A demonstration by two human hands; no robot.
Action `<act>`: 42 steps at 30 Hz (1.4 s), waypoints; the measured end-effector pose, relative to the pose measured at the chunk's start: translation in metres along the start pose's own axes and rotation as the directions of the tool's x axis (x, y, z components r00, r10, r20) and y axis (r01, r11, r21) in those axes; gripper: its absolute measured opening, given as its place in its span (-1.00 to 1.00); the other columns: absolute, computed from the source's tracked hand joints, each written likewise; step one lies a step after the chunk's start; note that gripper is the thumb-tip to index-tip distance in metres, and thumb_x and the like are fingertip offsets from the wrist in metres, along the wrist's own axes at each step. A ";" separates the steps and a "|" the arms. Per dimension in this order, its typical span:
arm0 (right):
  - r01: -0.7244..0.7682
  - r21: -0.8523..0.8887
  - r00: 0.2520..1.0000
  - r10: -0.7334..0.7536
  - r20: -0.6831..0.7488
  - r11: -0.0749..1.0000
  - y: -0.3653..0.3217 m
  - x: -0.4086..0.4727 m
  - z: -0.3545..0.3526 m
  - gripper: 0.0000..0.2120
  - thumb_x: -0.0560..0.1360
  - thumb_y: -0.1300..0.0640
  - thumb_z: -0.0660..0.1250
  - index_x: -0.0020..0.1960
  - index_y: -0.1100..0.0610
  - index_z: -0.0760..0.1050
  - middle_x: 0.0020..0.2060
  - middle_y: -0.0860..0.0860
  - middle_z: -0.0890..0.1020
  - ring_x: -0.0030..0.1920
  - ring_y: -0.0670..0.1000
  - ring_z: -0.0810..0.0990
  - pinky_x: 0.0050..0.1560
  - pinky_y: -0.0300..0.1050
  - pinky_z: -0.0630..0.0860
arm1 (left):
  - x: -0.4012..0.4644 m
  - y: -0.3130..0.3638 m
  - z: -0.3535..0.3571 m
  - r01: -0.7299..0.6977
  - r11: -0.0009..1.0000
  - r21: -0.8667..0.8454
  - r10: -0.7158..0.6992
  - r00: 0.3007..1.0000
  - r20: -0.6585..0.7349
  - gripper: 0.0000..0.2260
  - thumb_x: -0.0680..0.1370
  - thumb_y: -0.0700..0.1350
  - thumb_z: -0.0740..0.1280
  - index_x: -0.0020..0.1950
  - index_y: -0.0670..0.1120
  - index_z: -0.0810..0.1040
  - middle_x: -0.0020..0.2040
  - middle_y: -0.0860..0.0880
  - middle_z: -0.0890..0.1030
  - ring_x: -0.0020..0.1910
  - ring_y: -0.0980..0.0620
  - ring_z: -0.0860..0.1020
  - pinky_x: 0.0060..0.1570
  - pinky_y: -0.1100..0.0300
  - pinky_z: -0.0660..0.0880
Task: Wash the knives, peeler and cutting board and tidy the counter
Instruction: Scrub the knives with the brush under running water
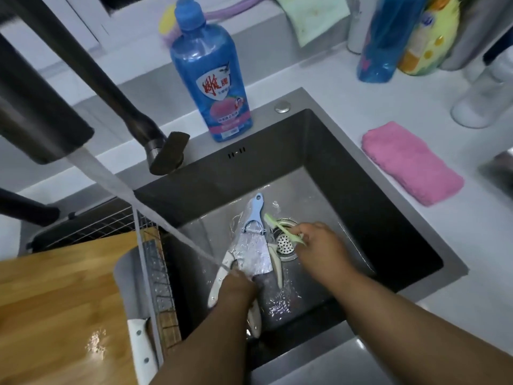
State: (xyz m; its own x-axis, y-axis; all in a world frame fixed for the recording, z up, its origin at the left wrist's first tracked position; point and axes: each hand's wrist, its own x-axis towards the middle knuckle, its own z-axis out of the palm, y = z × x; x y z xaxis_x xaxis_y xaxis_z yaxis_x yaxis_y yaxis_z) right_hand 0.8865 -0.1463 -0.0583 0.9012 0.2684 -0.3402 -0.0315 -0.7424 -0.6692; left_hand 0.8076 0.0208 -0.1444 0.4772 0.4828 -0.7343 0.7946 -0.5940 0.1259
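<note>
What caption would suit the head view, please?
Under running water, left hand holds knives in the sink; right hand pinches a green brush.

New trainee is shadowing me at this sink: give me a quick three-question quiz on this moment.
1. True or false: water is running from the faucet.
2. What does the right hand hold? A) the pink cloth B) a thin green utensil C) the soap bottle
3. Where does the blue peeler lie?

Key
1. True.
2. B, the green utensil, over the drain strainer.
3. On the cleaver blade in the sink.
</note>
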 end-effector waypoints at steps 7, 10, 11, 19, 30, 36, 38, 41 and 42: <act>0.011 0.041 1.000 -0.011 0.001 0.999 -0.002 0.002 0.000 -0.71 0.46 0.20 0.32 0.12 -0.06 0.57 -0.04 0.00 0.49 -0.07 0.08 0.57 0.01 -0.13 0.48 | 0.000 -0.003 -0.005 -0.001 0.994 -0.106 -0.002 1.000 -0.026 -0.49 0.60 0.00 0.22 0.51 -0.14 0.23 0.40 -0.19 0.43 0.20 -0.05 0.54 0.13 0.23 0.49; 0.024 0.058 1.000 -0.024 0.003 0.998 -0.003 0.001 0.001 -0.71 0.46 0.20 0.34 0.13 -0.04 0.58 -0.05 -0.01 0.47 -0.07 0.08 0.56 0.01 -0.13 0.49 | -0.003 -0.011 -0.007 0.117 0.933 -0.341 -0.112 0.993 0.034 -0.50 0.42 0.02 0.47 0.29 -0.15 0.49 0.02 -0.10 0.63 -0.12 -0.02 0.62 -0.23 0.21 0.57; 0.021 0.058 1.000 -0.021 0.000 0.998 -0.001 0.002 0.001 -0.71 0.46 0.20 0.34 0.13 -0.05 0.58 -0.06 -0.03 0.46 -0.07 0.07 0.56 0.01 -0.14 0.48 | -0.003 -0.010 -0.008 0.140 0.898 -0.416 -0.127 0.990 0.060 -0.54 0.37 0.02 0.52 0.18 -0.16 0.54 -0.11 -0.07 0.62 -0.23 0.00 0.60 -0.36 0.25 0.53; 0.009 0.033 1.000 -0.010 0.012 0.999 0.000 0.005 0.004 -0.71 0.45 0.23 0.34 0.14 0.02 0.58 0.07 0.05 0.52 0.01 0.09 0.58 0.01 -0.20 0.44 | -0.035 -0.017 -0.023 0.220 0.595 -0.773 -0.041 0.969 0.244 -0.89 0.44 -0.26 0.33 -0.09 -0.28 0.50 -0.47 -0.19 0.50 -0.54 -0.08 0.49 -0.41 0.08 0.50; 0.106 -0.009 0.972 -0.101 0.214 0.994 -0.007 -0.015 0.000 -0.74 0.41 0.26 0.37 0.03 -0.01 0.65 -0.20 -0.12 0.57 -0.13 0.00 0.59 -0.11 -0.20 0.47 | -0.084 -0.031 -0.051 -0.035 0.636 -0.771 0.046 0.999 -0.007 -0.85 0.47 -0.36 0.33 0.00 -0.27 0.41 -0.40 -0.24 0.44 -0.67 0.01 0.33 -0.61 0.31 0.27; 0.273 0.025 0.927 -0.270 0.260 0.962 -0.023 -0.036 0.008 -0.75 0.45 0.23 0.39 0.11 0.06 0.64 -0.14 -0.14 0.58 -0.14 -0.11 0.57 -0.09 -0.31 0.42 | -0.107 -0.030 -0.066 -0.181 0.642 -0.745 0.159 0.982 -0.101 -0.81 0.47 -0.36 0.35 0.03 -0.27 0.41 -0.52 -0.13 0.41 -0.64 0.01 0.33 -0.62 0.32 0.24; 0.253 -0.061 0.959 -0.242 0.148 0.966 -0.023 -0.027 0.001 -0.73 0.46 0.20 0.37 0.14 0.03 0.62 0.03 0.00 0.59 0.03 0.01 0.59 0.02 -0.27 0.41 | -0.112 -0.029 -0.068 -0.203 0.625 -0.754 0.177 0.977 -0.117 -0.77 0.46 -0.36 0.37 0.03 -0.27 0.37 -0.51 -0.14 0.41 -0.65 0.01 0.32 -0.61 0.32 0.23; 0.203 -0.121 0.978 -0.195 0.076 0.972 -0.019 -0.020 -0.018 -0.72 0.45 0.20 0.36 0.12 -0.01 0.62 0.05 0.02 0.57 0.07 0.04 0.57 0.02 -0.26 0.39 | -0.117 -0.029 -0.073 -0.225 0.600 -0.768 0.184 0.973 -0.141 -0.78 0.46 -0.37 0.38 -0.03 -0.21 0.37 -0.50 -0.14 0.40 -0.64 0.02 0.31 -0.58 0.31 0.22; 0.225 -0.127 0.973 -0.215 0.088 0.966 -0.018 -0.022 -0.022 -0.73 0.44 0.21 0.36 0.10 0.00 0.63 -0.02 -0.03 0.56 0.02 0.02 0.56 -0.03 -0.29 0.39 | -0.118 -0.030 -0.074 -0.229 0.600 -0.767 0.182 0.972 -0.148 -0.77 0.45 -0.37 0.38 -0.02 -0.23 0.37 -0.49 -0.15 0.41 -0.63 0.01 0.31 -0.57 0.29 0.22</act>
State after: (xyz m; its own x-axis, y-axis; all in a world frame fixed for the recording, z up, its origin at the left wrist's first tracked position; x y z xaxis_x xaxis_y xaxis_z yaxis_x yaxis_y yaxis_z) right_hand 0.8767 -0.1520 -0.0239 0.8453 0.4746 -0.2456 0.2271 -0.7351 -0.6388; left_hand 0.7551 0.0295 -0.0121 0.6643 0.4559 -0.5923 0.6551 0.0264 0.7551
